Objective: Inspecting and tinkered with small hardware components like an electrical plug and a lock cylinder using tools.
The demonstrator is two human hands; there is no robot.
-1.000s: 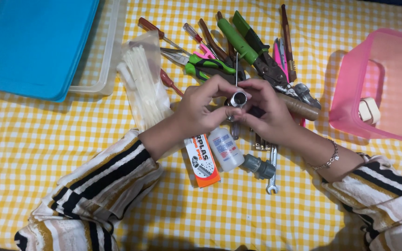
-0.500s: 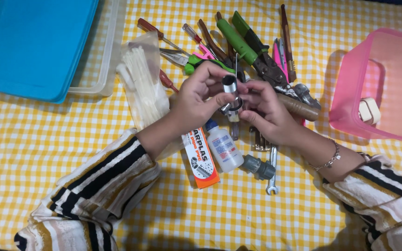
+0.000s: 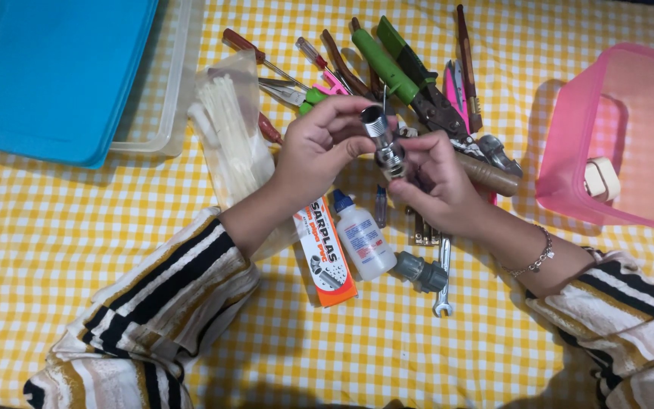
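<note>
Down on the yellow checked desk (image 3: 77, 250), an orange and white carton (image 3: 325, 254) lies flat just below the left wrist, long and narrow, with a picture of a grey fitting on its face. Touching its right edge lies a small white bottle (image 3: 362, 236) with a blue cap and a pale label. Beside that rests a grey pipe fitting (image 3: 420, 271), and a small spanner (image 3: 443, 279) just beyond it. Upper left, a clear bag of white cable ties (image 3: 230, 127) lies beside a clear tray carrying a blue lid (image 3: 54, 72). Far right, a pink tub (image 3: 622, 136) holds a roll of pale tape (image 3: 601, 179).

Now the hands, raised together over the tool pile. The left hand (image 3: 313, 155) curls in, thumb and fingertips pinching the upper end of a shiny metal threaded fitting (image 3: 382, 138). The right hand (image 3: 434, 178) meets it from the other side, fingers closed on the lower end. The fitting stands tilted between them, above the desk, in front of the green-handled pliers (image 3: 387, 68) and screwdrivers (image 3: 255, 49).
</note>
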